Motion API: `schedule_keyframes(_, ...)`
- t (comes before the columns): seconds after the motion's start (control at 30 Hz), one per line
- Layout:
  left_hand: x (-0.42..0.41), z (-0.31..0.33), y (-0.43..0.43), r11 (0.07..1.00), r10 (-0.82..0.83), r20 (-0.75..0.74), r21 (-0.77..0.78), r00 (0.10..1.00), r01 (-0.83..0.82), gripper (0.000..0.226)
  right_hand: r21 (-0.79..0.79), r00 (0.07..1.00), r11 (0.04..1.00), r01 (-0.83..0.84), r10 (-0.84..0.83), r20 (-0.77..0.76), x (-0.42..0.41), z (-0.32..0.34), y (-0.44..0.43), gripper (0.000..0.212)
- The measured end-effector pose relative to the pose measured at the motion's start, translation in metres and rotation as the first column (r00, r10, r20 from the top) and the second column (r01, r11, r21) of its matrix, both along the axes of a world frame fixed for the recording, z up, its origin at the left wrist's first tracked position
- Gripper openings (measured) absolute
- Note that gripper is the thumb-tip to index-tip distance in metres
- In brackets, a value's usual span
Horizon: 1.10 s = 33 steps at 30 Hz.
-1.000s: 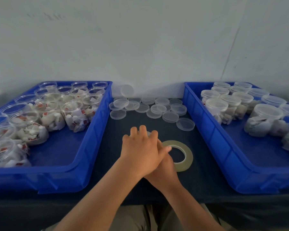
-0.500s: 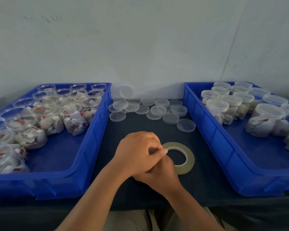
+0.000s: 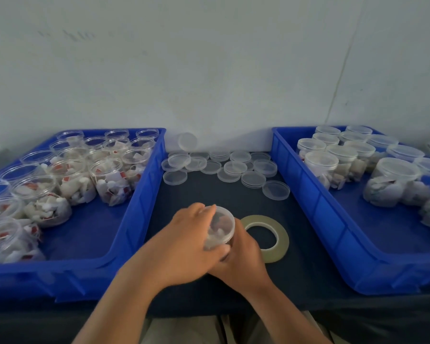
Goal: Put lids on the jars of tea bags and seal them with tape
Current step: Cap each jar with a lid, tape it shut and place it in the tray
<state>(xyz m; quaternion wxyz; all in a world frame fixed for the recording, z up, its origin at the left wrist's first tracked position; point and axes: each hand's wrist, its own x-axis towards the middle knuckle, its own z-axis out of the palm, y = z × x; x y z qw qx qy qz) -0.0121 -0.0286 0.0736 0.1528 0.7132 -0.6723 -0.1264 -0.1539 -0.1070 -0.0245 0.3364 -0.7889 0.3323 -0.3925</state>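
Open jars [image 3: 67,175] stood in the left bin [image 3: 144,194]. The left hand [image 3: 184,244], flat on top a second earlier, now curled round the lidded jar [image 3: 217,232], tilted over the table [image 3: 233,197]. The right hand [image 3: 245,259] gripped its base, fingers mostly hidden. Capping judged complete; tape [image 3: 281,240], just beside, lay untouched.

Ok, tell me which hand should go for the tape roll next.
Right. The right hand lies directly beside the tape roll, almost touching its near edge. The left hand wraps the jar from the opposite side, farther from the roll, and could probably steady the jar alone.
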Motion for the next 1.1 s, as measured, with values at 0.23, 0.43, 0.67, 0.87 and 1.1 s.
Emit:
schedule_keyframes(0.23, -0.071, -0.015, -0.033, 0.894, 0.441, 0.278, -0.220, 0.854, -0.390, 0.075, -0.086, 0.994, 0.996, 0.028, -0.037, -0.107, -0.001, 0.001, 0.002, 0.040)
schedule_keyframes(0.43, -0.047, -0.034, -0.039, 0.873, 0.281, 0.196, -0.458, 0.940, -0.165, 0.031, -0.148, 0.996, 0.989, 0.024, -0.037, -0.085, 0.000, -0.002, -0.005, 0.034)
schedule_keyframes(0.67, -0.022, -0.030, -0.039, 0.855, 0.008, 0.110, -0.517, 0.994, 0.050, 0.025, -0.157, 0.999, 0.987, 0.026, -0.031, -0.030, 0.000, -0.007, -0.008, 0.061)
schedule_keyframes(0.87, -0.016, -0.026, -0.036, 0.893, -0.004, 0.093, -0.448, 0.996, 0.045, 0.017, -0.226, 0.977, 0.969, 0.103, -0.141, -0.159, 0.004, -0.005, -0.006, 0.065)
schedule_keyframes(1.1, -0.016, -0.026, -0.026, 0.887, -0.015, -0.010, -0.461, 1.000, 0.009, 0.013, 0.011, 0.834, 0.991, -0.131, 0.116, -0.540, -0.031, 0.012, -0.025, 0.140)
